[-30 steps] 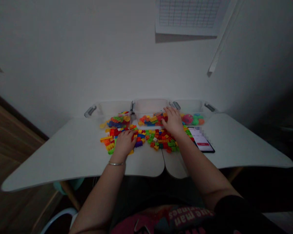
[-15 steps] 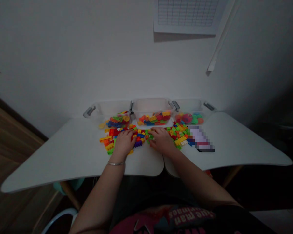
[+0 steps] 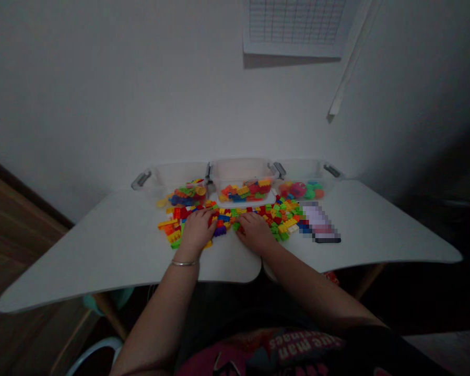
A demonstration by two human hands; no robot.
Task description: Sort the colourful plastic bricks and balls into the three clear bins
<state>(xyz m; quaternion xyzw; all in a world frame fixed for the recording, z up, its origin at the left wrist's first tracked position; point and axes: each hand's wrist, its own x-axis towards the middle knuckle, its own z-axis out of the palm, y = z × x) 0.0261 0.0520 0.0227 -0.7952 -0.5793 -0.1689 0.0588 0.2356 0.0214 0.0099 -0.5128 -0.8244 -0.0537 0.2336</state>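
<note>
Many small coloured toy building bricks lie loose in a wide heap on the white table. Over the left part of the heap rests my left hand, a silver bangle on its wrist. Its thumb stands apart from the forefinger, and red shows in the gap. My right hand lies on the middle of the heap. The fingers are bent and close together beside a green brick; what they hold, if anything, is hidden.
Behind the heap stand three clear bins: the left bin and middle bin hold bricks and coloured pieces, the right bin round pieces. A phone, pixelated, lies to the right. The wall rises behind the table.
My right hand's fingers have drawn closer together and lowered onto the bricks. My left hand has hardly moved. The whole view has shifted slightly.
</note>
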